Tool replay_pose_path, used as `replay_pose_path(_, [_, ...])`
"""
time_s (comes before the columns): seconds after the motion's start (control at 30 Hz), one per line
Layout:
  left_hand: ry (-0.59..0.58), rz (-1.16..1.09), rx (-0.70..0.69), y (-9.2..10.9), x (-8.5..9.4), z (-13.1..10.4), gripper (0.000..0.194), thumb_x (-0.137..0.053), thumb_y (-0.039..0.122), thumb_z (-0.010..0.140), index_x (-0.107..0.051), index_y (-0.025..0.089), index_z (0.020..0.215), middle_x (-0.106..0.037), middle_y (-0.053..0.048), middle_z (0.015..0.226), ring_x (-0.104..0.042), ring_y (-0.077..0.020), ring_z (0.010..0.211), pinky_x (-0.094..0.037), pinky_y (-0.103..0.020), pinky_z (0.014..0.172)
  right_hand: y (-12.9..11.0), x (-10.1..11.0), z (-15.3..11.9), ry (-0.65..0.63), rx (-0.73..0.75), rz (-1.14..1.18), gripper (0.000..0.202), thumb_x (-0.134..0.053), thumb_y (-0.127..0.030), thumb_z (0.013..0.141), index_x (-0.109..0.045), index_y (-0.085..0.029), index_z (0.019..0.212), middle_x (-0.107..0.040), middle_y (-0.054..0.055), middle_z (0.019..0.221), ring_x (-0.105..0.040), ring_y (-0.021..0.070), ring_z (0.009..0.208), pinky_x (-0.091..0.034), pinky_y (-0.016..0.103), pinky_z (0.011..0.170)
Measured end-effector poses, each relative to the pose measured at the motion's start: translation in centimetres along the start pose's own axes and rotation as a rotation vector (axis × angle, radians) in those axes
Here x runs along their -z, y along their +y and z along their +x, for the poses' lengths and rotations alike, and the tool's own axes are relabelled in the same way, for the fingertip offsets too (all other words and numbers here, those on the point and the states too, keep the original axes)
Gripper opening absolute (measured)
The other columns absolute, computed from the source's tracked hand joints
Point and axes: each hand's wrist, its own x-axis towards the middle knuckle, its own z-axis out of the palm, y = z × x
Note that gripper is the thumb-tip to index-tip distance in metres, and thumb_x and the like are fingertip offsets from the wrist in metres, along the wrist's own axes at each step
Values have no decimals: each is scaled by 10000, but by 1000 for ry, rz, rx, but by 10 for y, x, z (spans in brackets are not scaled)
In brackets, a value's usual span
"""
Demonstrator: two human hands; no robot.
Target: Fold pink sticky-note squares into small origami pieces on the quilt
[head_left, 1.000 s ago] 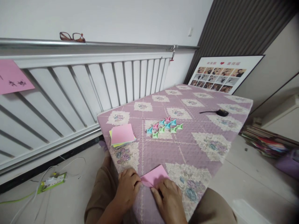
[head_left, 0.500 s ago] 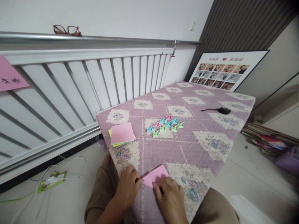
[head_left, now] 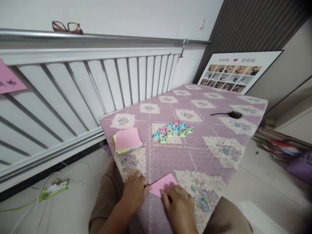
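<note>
A folded pink paper (head_left: 163, 184) lies on the flowered tablecloth near the front edge. My left hand (head_left: 136, 190) is closed at its left corner, thumb and forefinger pressed together on the tip. Over the paper's lower right side rests my right hand (head_left: 179, 203), its fingers curled and pressing the sheet onto the cloth. Farther back, several small folded paper pieces (head_left: 176, 129) in blue, pink and green stand in a cluster. A stack of square papers (head_left: 128, 139), pink on top, lies at the table's left edge.
The tablecloth (head_left: 170, 159) covers a table beside a white radiator (head_left: 122, 81). A black object with a thin tail (head_left: 235, 114) lies at the back right. Glasses (head_left: 67, 28) rest on the pipe. A photo board (head_left: 241, 71) leans behind the table.
The view has shifted slightly. Both hands remain at the pink paper, with hardly any movement against the table.
</note>
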Motion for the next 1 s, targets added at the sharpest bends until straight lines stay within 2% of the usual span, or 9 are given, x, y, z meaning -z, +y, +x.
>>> replay_pose_path(0.37, [-24, 50, -22, 0, 2, 4, 167, -570, 329, 832, -679, 213, 782, -607, -52, 922, -528, -247, 929, -367, -362, 782, -1, 0, 1, -16, -20, -16, 202, -574, -321, 853, -645, -240, 682, -637, 28, 767, -576, 218, 767, -314, 348, 701])
replay_pose_path(0.73, [-100, 65, -2, 1, 5, 7, 219, -536, 363, 843, -689, 208, 817, -604, -56, 968, -515, -246, 977, -365, -360, 821, -4, 3, 3, -52, -43, -51, 213, -579, -329, 848, -630, -233, 665, -631, 22, 749, -572, 212, 777, -303, 335, 710])
replay_pose_path(1.0, [-69, 88, -21, 1, 3, 6, 208, -535, 354, 853, -668, 198, 816, -598, -56, 967, -508, -244, 980, -359, -371, 827, -6, 4, 3, -34, -35, -65, 220, -588, -321, 839, -613, -230, 640, -624, 21, 733, -562, 210, 763, -290, 331, 700])
